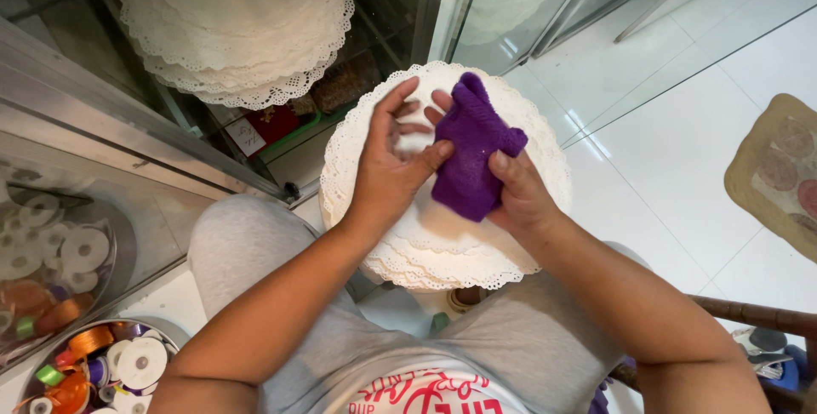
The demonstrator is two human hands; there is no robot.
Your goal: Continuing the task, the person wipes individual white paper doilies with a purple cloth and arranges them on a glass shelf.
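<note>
**Two hands working a purple cloth above a stack of paper doilies**

Head view, looking down at a seated person's lap. The right hand (517,197) is closed around a purple knitted cloth (473,154), thumb pressed on its front face and the remaining fingers hidden behind it, so that the cloth stands roughly upright with its bunched top pointing away from the body. The left hand (393,163) is half open: its thumb tip touches the left edge of the cloth, while the other fingers are spread and slightly curled, holding nothing of their own. Both hands hover over the middle of a stack of round white paper doilies (366,137) with scalloped lace edges; the stack rests on the person's knees, which are covered by grey trousers (528,337). Whether the cloth touches the top doily cannot be told.

At the upper left, a second pile of doilies (238,22) lies behind the glass of a display cabinet (102,99). At the lower left corner, a round tin (166,333) holds rolls of orange, white and purple ribbon (140,361). White floor tiles (681,142) fill the right side, with a patterned mat (779,171) at the right edge.
</note>
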